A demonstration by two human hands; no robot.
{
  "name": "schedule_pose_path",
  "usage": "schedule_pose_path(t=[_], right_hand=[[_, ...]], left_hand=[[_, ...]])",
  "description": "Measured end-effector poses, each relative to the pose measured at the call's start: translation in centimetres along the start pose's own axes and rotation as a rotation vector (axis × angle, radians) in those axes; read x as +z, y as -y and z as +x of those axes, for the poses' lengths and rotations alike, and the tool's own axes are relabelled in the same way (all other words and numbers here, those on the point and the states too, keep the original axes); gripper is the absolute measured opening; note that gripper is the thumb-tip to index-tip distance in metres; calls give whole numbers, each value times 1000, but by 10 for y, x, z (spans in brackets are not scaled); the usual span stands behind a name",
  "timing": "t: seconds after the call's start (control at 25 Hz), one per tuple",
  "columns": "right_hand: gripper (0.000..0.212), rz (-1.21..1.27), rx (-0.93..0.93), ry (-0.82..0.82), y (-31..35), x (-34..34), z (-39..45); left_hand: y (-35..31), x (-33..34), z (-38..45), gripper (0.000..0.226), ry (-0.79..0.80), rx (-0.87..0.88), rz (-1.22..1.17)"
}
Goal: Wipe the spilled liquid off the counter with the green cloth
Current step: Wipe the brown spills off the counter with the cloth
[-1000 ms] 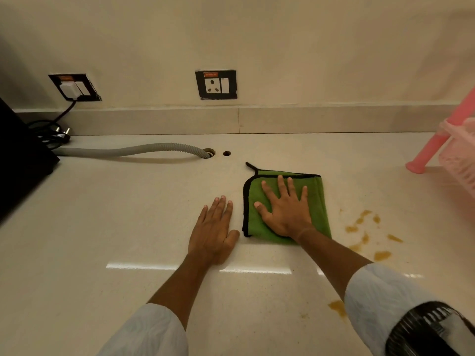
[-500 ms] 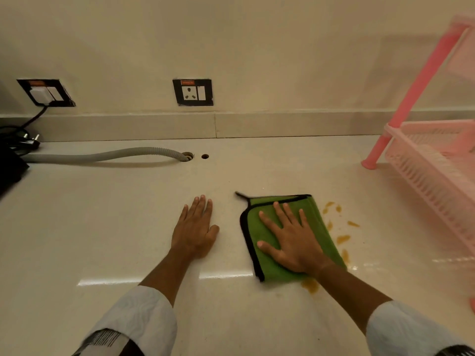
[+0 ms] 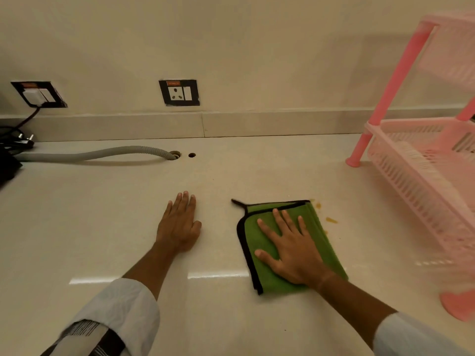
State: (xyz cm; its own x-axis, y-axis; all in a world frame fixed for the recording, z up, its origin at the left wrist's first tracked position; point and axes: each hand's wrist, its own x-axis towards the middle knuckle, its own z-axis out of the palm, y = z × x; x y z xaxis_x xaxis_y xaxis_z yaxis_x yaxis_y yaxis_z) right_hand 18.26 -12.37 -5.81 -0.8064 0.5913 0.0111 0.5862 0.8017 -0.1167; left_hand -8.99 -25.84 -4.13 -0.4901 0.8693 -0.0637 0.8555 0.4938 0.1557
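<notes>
A folded green cloth (image 3: 267, 281) with a black edge lies flat on the cream counter (image 3: 102, 227). My right hand (image 3: 290, 247) presses down on it with fingers spread. A few small brown drops of spilled liquid (image 3: 331, 220) show just past the cloth's far right corner; the cloth covers the rest of that patch. My left hand (image 3: 180, 224) rests palm down on the bare counter to the left of the cloth, fingers together, holding nothing.
A pink plastic rack (image 3: 424, 160) stands at the right, one foot (image 3: 460, 304) near the front. A grey corrugated hose (image 3: 102, 153) runs into a counter hole at the back. Wall sockets (image 3: 179, 93) and a black plug cable (image 3: 15, 140) sit at the back left.
My right hand has slid the cloth to the right over most of the brown drops. My left hand stays flat on the counter. The view has turned right, showing more of the rack.
</notes>
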Motion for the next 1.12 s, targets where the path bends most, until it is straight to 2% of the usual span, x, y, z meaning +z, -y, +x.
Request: schedule_pose_path(t=[0.08, 0.28, 0.4, 0.64, 0.8, 0.88, 1.04, 1.12], right_hand=[[77, -19, -24, -13, -16, 0, -5], [93, -4, 268, 16, -37, -12, 27], [103, 56, 362, 16, -49, -12, 33], [107, 20, 328, 44, -61, -19, 48], [100, 25, 81, 38, -70, -14, 11], [96, 29, 61, 28, -84, -9, -14], [104, -4, 392, -27, -104, -10, -1], [105, -1, 473, -8, -103, -16, 30]], left_hand=[[-20, -1, -1, 81, -8, 10, -17], [-75, 6, 3, 74, -52, 79, -79], [-86, 17, -3, 72, -17, 53, -94], [-86, 30, -8, 72, -41, 21, -45], [-85, 28, -9, 76, -22, 25, -43], [-84, 27, -9, 76, -9, 29, -47], [-87, 25, -9, 76, 1, 21, -64], [-87, 25, -9, 76, -1, 19, -54]])
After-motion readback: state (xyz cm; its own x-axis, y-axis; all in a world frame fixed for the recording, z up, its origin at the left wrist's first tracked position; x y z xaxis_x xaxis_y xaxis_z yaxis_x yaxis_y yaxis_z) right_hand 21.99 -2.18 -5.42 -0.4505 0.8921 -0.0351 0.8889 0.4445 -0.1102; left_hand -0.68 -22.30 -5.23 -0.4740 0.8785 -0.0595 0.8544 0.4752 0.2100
